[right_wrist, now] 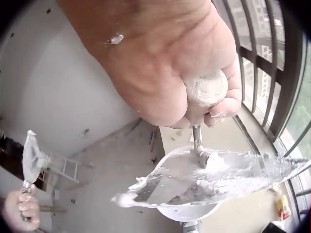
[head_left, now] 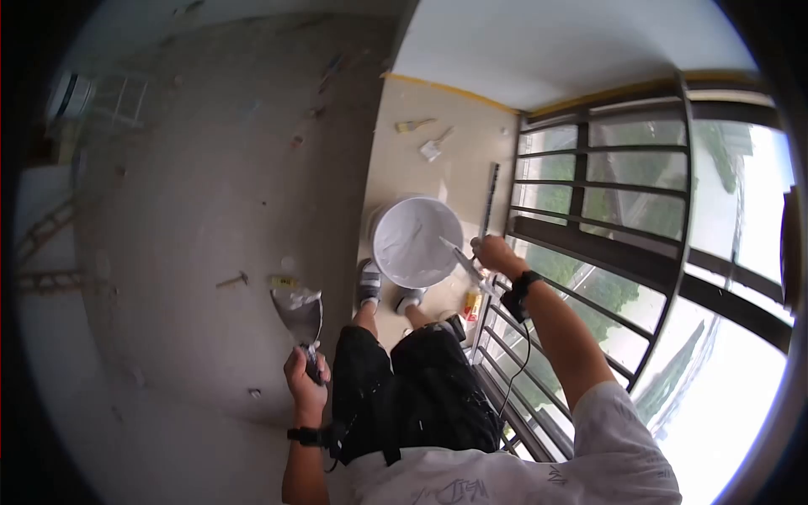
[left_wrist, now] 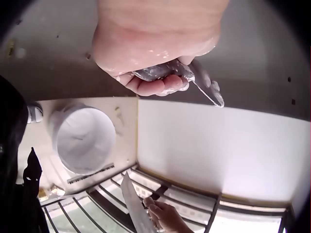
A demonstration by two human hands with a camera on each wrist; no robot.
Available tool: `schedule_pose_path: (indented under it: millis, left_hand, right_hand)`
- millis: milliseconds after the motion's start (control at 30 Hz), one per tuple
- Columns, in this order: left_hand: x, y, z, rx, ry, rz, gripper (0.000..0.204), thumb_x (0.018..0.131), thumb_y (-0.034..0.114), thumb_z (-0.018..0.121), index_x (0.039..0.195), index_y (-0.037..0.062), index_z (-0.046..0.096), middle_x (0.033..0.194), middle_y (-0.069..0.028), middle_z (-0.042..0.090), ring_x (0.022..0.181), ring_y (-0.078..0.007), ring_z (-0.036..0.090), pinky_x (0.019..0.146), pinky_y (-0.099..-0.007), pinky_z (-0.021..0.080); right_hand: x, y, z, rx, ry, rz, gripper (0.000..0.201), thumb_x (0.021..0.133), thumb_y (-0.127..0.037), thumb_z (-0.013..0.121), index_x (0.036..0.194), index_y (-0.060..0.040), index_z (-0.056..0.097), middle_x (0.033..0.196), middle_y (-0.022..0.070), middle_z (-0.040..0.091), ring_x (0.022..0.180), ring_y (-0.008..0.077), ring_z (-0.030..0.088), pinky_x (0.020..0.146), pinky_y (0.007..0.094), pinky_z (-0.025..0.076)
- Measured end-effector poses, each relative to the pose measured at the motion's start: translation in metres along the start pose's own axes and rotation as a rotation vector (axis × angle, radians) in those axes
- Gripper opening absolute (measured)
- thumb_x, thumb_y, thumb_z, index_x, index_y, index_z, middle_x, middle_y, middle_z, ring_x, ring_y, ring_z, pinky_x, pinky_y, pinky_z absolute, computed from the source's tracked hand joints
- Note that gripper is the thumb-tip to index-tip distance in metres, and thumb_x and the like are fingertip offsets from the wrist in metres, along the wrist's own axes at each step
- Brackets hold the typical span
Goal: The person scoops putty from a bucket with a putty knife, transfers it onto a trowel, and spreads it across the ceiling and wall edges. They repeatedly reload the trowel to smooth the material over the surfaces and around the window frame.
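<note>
Now gripping scraper (head_left: 300, 318) in curled L hand (head_left: 306, 389), lower left, smeared trowel (head_left: 468, 267) in curled R hand (head_left: 501, 255), right of centre, prob. mid-job w/ paste (head_left: 410, 246) left in bucket (head_left: 455, 225).

White T-shirt with dark lettering, white-spattered black shorts, striped grey-and-white slippers, black wrist straps.

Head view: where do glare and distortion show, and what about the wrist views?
Head: glare whites out the scene beyond the railing, the grey floor sits dim, edges bow into black. Left wrist: black corners, bucket slightly soft. Right wrist: black corners, railing bars curved.
</note>
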State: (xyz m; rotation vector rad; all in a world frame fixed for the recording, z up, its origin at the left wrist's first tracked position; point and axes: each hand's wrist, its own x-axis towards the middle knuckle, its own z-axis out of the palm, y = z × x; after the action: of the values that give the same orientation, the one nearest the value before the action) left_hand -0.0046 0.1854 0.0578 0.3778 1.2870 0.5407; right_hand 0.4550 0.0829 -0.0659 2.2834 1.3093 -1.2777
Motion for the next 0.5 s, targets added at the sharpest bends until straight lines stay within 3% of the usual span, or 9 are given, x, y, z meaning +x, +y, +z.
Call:
schedule_pose_path:
  millis: [33,67,100,167,233,300,367,467,500]
  left_hand:
    - [-0.007,-0.012,-0.013,-0.026,0.059,0.004,0.048,0.097,0.048,0.050,0.098,0.0003,0.060,0.063,-0.0049,0.049,0.047,-0.0136,0.043,0.043,-0.0258,0.034]
    - [-0.015,-0.022,-0.024,-0.047,0.124,0.003,0.049,0.094,0.050,0.053,0.097,0.0018,0.059,0.061,-0.0044,0.049,0.046,-0.0132,0.043,0.042,-0.0262,0.033]
    - [-0.021,-0.035,-0.035,-0.074,0.194,-0.017,0.049,0.092,0.052,0.054,0.096,0.0034,0.059,0.060,-0.0030,0.048,0.044,-0.0128,0.042,0.041,-0.0264,0.032]
    - [-0.029,-0.074,-0.067,-0.171,0.331,-0.017,0.043,0.094,0.048,0.052,0.100,0.0057,0.061,0.058,-0.0010,0.047,0.043,-0.0115,0.041,0.039,-0.0244,0.033]
    - [-0.040,-0.098,-0.079,-0.246,0.406,-0.062,0.041,0.095,0.045,0.051,0.102,0.0054,0.061,0.060,-0.0018,0.048,0.043,-0.0119,0.041,0.038,-0.0248,0.034]
    - [-0.049,-0.121,-0.084,-0.343,0.610,-0.127,0.040,0.097,0.043,0.049,0.100,0.0053,0.059,0.061,-0.0026,0.049,0.043,-0.0141,0.042,0.038,-0.0262,0.034]
    - [-0.052,-0.124,-0.074,-0.282,0.543,-0.155,0.042,0.097,0.045,0.050,0.101,0.0039,0.059,0.061,-0.0030,0.049,0.045,-0.0154,0.044,0.039,-0.0279,0.034]
    - [-0.044,-0.135,-0.071,-0.240,0.486,-0.211,0.042,0.096,0.045,0.052,0.100,0.0037,0.059,0.061,-0.0040,0.050,0.045,-0.0155,0.044,0.040,-0.0285,0.035]
    - [-0.037,-0.133,-0.063,-0.160,0.464,-0.207,0.043,0.095,0.047,0.052,0.090,0.0038,0.057,0.059,-0.0056,0.050,0.045,-0.0164,0.044,0.041,-0.0284,0.035]
  right_hand:
    - [0.030,0.001,0.001,-0.001,-0.064,0.009,0.031,0.091,-0.022,0.045,0.093,0.0005,0.067,0.084,0.0248,0.068,0.075,0.0374,0.069,0.072,0.0474,0.055]
    - [0.057,0.000,0.003,0.184,-0.160,0.251,0.038,0.092,-0.028,0.047,0.089,0.0033,0.068,0.076,0.0225,0.068,0.068,0.0336,0.069,0.069,0.0447,0.055]
    - [0.085,0.006,0.014,0.278,-0.219,0.289,0.042,0.091,-0.030,0.048,0.084,0.0052,0.068,0.070,0.0195,0.067,0.062,0.0333,0.068,0.067,0.0438,0.055]
    - [0.145,0.009,0.067,0.348,-0.126,0.379,0.040,0.089,-0.033,0.055,0.083,0.0030,0.070,0.079,0.0222,0.069,0.077,0.0365,0.068,0.067,0.0452,0.054]
    - [0.213,0.047,0.167,-0.067,0.230,0.058,0.032,0.089,-0.028,0.055,0.089,0.0001,0.070,0.093,0.0225,0.068,0.087,0.0352,0.068,0.071,0.0452,0.056]
    - [0.238,0.028,0.226,-0.014,0.113,0.085,0.028,0.089,-0.025,0.052,0.094,-0.0035,0.070,0.103,0.0229,0.066,0.095,0.0360,0.066,0.075,0.0457,0.056]
    - [0.228,-0.040,0.233,-0.178,-0.176,-0.126,0.023,0.086,-0.017,0.054,0.093,-0.0027,0.071,0.106,0.0205,0.066,0.097,0.0377,0.065,0.081,0.0461,0.055]
    - [0.194,-0.061,0.236,0.044,-0.159,-0.146,0.024,0.088,-0.017,0.052,0.091,-0.0020,0.071,0.093,0.0204,0.068,0.088,0.0355,0.067,0.077,0.0446,0.055]
    - [0.182,-0.058,0.222,0.053,-0.156,-0.138,0.024,0.088,-0.017,0.052,0.091,-0.0020,0.071,0.093,0.0204,0.068,0.088,0.0355,0.067,0.077,0.0446,0.055]
